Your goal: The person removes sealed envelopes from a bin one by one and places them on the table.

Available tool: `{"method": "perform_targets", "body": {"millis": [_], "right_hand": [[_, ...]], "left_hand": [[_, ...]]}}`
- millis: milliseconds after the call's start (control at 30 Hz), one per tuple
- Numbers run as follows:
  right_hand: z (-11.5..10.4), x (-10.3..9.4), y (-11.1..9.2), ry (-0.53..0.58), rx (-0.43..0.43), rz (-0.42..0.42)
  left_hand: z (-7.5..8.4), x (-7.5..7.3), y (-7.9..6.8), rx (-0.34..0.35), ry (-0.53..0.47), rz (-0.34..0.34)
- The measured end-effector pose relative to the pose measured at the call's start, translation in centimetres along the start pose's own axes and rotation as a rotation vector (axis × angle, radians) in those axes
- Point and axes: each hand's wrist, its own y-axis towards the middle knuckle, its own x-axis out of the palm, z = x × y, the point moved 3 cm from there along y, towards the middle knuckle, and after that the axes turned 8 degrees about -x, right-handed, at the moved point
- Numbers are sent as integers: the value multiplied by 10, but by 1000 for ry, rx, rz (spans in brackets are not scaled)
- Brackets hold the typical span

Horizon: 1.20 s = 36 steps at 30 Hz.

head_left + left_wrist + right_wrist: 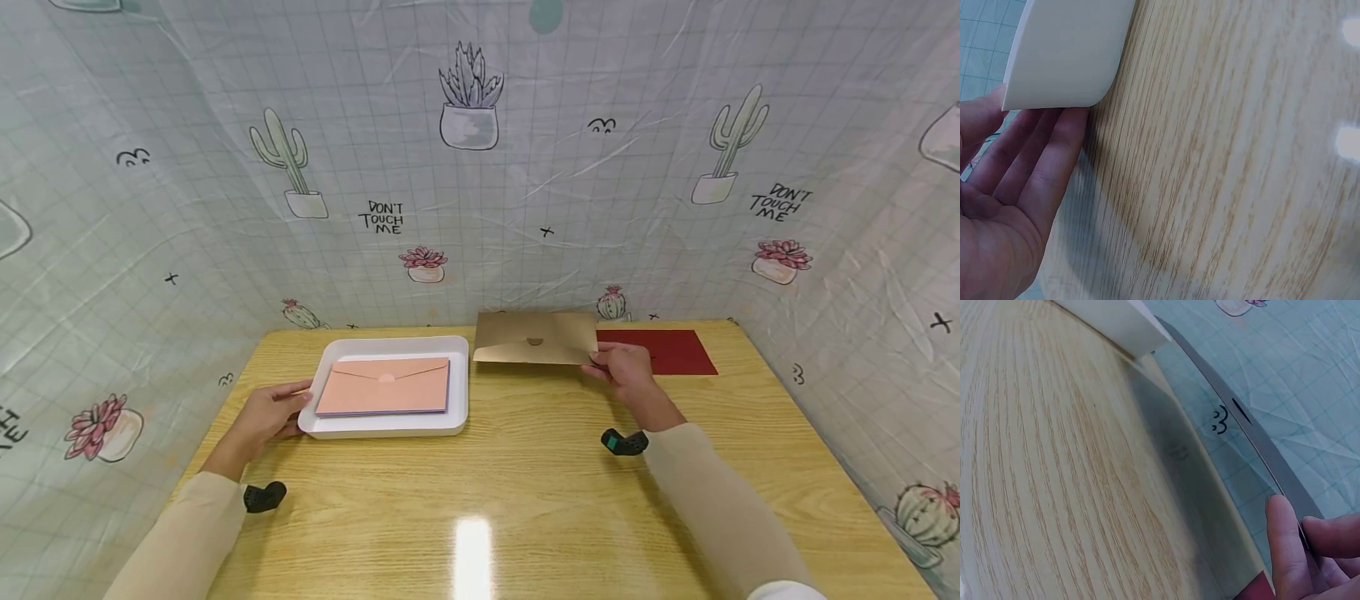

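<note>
Apart, the left hand (272, 414) grips the left end of a white tray (459, 396) and the right hand (628, 367) pinches the right end of a gold envelope (517, 331), held above the table (555, 475). A peach envelope (382, 397) lies in the tray; flat red paper (684, 352) lies behind the right hand. Beyond hangs a printed curtain (555, 183).

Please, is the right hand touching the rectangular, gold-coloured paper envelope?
Touching. The right wrist view shows the right hand pinching the gold envelope, with digits on both sides of it.
</note>
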Motion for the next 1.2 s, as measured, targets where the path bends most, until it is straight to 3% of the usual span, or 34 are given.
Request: {"method": "perform_targets", "body": {"millis": [1200], "right_hand": [[16,0,14,-11,18,25]], "left_hand": [[0,1,-3,7,10,2]]}}
